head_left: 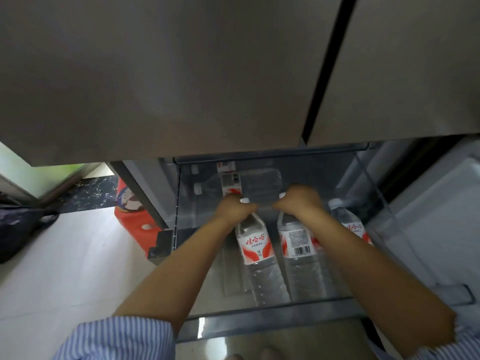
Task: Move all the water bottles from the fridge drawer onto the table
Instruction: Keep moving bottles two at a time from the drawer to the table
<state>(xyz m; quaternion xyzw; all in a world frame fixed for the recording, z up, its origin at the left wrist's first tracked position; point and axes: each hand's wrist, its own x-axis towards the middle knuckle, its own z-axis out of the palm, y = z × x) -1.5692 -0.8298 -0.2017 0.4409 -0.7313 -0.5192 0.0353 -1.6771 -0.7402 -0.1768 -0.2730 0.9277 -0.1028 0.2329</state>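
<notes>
The closed upper fridge doors (181, 74) filled the top of the view, and below them the fridge drawer (272, 311) stood pulled out, its clear walls showing the water bottles inside. No bench was in view. To the left lay a pale floor (65, 268), with a dark bag (20, 227) and a red box (132, 216) beside the fridge.

Both forearms reached down and forward into the drawer from striped sleeves (117, 339), nearly straight and converging toward its middle. The left hand (237, 207) was curled round the neck of an upright-lying bottle with a red and white label (255, 245); the right hand (298, 201) gripped the top of the neighbouring bottle (298, 242) in the same way, knuckles up and fingers wrapped under. A third bottle (345, 219) lay just to the right, untouched, and another bottle (246, 183) lay crosswise at the back, just beyond the hands.

The step in hand looked to be the grasp itself, one bottle per hand, with several bottles remaining. The next move would call for lifting both straight up by the necks, clear of the drawer's front rim and the door edge above, then turning toward the bench. The necks offered a narrow hold on full, heavy bottles, so a firm grip seemed needed.
</notes>
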